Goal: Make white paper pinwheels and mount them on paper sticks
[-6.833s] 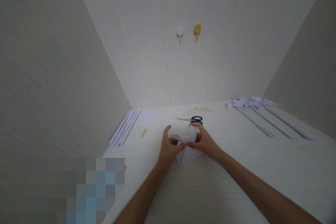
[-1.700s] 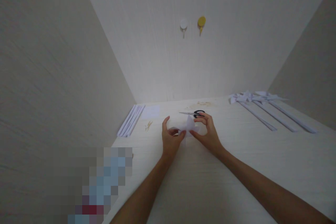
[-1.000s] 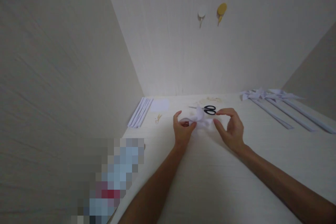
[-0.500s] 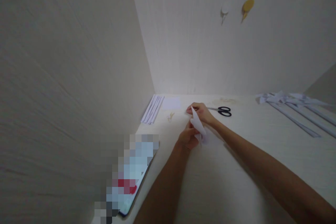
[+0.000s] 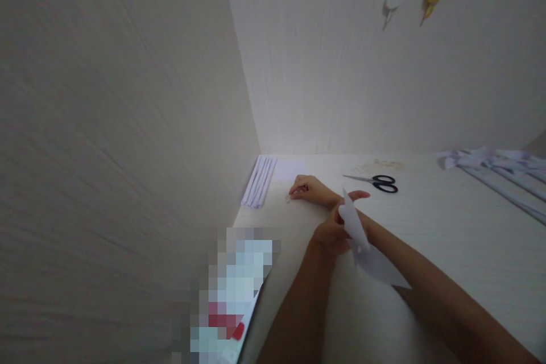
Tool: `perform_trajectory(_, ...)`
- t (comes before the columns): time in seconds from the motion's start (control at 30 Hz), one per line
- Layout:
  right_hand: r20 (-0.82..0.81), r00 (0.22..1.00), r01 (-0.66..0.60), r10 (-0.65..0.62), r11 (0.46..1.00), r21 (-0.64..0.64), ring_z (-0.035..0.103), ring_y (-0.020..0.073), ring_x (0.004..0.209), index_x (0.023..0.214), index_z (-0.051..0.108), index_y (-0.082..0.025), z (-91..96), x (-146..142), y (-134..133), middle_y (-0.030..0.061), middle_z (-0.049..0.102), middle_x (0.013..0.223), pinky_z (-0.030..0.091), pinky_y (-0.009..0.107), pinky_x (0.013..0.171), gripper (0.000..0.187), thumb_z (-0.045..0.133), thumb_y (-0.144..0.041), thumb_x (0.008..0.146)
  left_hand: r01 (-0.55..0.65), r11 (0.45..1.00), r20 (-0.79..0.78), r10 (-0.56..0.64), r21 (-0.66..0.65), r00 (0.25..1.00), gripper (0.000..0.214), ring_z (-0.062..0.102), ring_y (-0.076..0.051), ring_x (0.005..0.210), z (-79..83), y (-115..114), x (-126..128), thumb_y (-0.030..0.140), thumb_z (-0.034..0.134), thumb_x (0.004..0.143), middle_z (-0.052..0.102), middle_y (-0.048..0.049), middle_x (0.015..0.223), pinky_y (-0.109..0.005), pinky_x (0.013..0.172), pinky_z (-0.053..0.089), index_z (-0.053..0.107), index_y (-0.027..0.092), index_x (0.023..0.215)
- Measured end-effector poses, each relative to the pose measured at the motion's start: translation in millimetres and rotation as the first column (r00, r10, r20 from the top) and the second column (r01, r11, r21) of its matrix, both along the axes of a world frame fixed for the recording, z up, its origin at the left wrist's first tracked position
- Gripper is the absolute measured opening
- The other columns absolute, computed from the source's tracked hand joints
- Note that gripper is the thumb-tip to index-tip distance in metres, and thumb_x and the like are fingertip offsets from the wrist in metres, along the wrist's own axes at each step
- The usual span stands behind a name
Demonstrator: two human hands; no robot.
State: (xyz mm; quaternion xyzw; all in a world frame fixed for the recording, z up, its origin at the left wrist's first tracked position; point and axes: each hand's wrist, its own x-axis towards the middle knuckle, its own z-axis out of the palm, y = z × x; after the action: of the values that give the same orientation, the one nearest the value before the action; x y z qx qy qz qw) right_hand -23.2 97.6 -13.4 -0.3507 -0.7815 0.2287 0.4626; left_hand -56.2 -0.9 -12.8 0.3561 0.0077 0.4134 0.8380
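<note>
Left hand [image 5: 334, 231]: fingers curled, holding folded white paper [image 5: 377, 264]. Right hand [image 5: 314, 189], nearer the small pale pieces [image 5: 287, 199]: fingers almost together, pieces at their left; grip, long axis unclear.

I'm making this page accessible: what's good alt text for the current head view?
A person's left hand holds white paper; the right hand reaches past it to small pale pieces on a white table. Scissors lie right of that hand, white paper rolls to its left, and stick-mounted paper shapes at the far right.
</note>
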Motion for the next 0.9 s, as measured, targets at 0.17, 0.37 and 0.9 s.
perform_trajectory(0.17, 0.182, 0.963, -0.188, 0.198, 0.98, -0.072, 0.045, 0.0086, 0.054, 0.061, 0.066, -0.021, 2.2, 3.1, 5.6, -0.001, 0.053, 0.058, 0.037, 0.021, 0.052, 0.006, 0.066, -0.015, 0.062, 0.183, 0.979, -0.125, -0.171, 0.09, 0.977, 0.074, 0.047, -0.007, 0.039, 2.3, 0.5, 0.8, 0.023, 0.079, 0.04, 0.055, 0.0048, 0.053, -0.016, 0.038, 0.033, 0.048, 0.016, 0.107)
perform_trajectory(0.37, 0.252, 0.945, -0.188, 0.208, 0.977, -0.104, 0.043, 0.0094, 0.06, 0.07, 0.063, -0.016, -3.6, 2.3, 10.4, -0.0009, 0.05, 0.066, 0.035, 0.023, 0.058, 0.005, 0.062, -0.013, 0.066, 0.411, 0.896, -0.418, -0.312, 0.17, 0.853, 0.068, 0.051, -0.009, 0.054, 18.8, 0.7, -3.7, 0.016, 0.081, 0.028, 0.056, 0.0025, 0.068, -0.018, 0.046, 0.038, 0.053, 0.016, 0.091)
perform_trajectory(0.9, 0.088, 0.975, -0.197, 0.202, 0.979, -0.057, 0.047, 0.0133, 0.074, 0.066, 0.056, -0.016, -0.4, 2.3, 6.7, 0.0007, 0.053, 0.072, 0.036, 0.027, 0.074, 0.007, 0.057, -0.01, 0.069, 0.555, 0.803, -0.705, -0.266, 0.216, 0.658, 0.069, 0.047, -0.008, 0.046, 26.3, -2.8, -4.0, 0.022, 0.082, 0.029, 0.052, 0.0048, 0.059, -0.018, 0.04, 0.033, 0.053, 0.018, 0.091)
